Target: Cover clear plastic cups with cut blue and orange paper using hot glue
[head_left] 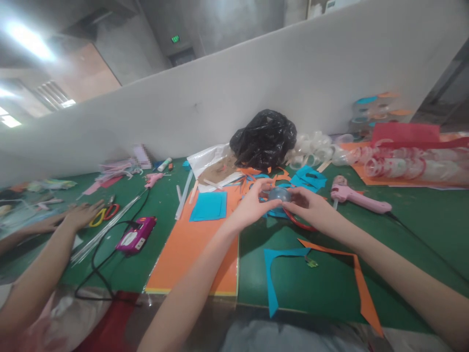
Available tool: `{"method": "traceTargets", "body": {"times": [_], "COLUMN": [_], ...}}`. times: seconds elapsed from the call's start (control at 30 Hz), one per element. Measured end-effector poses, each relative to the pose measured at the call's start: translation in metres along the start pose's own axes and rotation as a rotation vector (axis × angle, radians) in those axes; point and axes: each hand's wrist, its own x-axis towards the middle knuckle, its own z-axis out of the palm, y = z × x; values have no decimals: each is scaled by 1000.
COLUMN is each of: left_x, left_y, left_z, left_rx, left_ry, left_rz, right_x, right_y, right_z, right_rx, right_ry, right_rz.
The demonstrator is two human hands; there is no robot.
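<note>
Between my two hands is a small, round, clear plastic cup [280,194], with blue showing through it. My left hand [253,204] grips its left side, fingers curled around the rim. From the right, my right hand [310,209] pinches the same cup with thumb and fingers. Below it lie cut blue and orange paper scraps. A curved red handle [301,224], partly hidden, rests under my right hand. Left of my hands, square blue sheets [208,206] lie stacked on a large orange sheet [198,259].
A pink glue gun [361,197] lies at right, its cord trailing off. Behind stand a black plastic bag [264,138] and stacked clear cups [414,165]. At left are a purple power strip [136,235], scissors [104,215] and a co-worker's hand [83,215]. Paper offcuts [271,278] lie in front.
</note>
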Motion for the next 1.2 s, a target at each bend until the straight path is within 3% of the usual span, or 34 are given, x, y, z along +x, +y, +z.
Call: {"method": "traceTargets", "body": {"times": [0.33,0.6,0.83,0.93,1.07,1.2], "left_x": [3,-2,-22,-31,-32,-32], "left_y": [-2,15,17,7,-7,-11], "left_z": [-4,-32,-20,-15,-13,-11], "left_rx": [35,211,424,582,693,764], "left_ry": [21,-106,-173,-143,-89,-124], "left_rz": [-51,-95,-80,32,157,212], "right_x": [-2,-7,-9,-7,10,53], "right_y": [1,9,4,1,-3,-3], "right_z": [-5,-11,-20,-25,-41,-70], "right_rx": [-92,-506,-656,-691,-797,-1003], "right_ry": [12,-6,34,76,90,-31], "right_rz": [-3,-206,-304,-284,-278,-298]}}
